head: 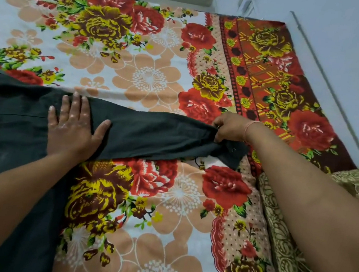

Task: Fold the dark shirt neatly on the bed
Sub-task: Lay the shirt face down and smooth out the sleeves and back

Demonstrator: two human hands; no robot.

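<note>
While the dark shirt (13, 130) lies spread over the left part of the floral bedsheet (159, 71), its sleeve (152, 132) is drawn out to the right, so the step in hand appears to be sleeve preparation ahead of the first fold. The left hand (74, 126) rests flat on the fabric near the shoulder, fingers straight and spread, thumb out, pinning the garment. The right hand (231, 128) pinches the cuff (232, 153) with curled fingers, wrist bent down, forearm reaching in from the lower right. The next move likely calls for carrying the cuff back across the body while the left hand holds the fold line taut.
</note>
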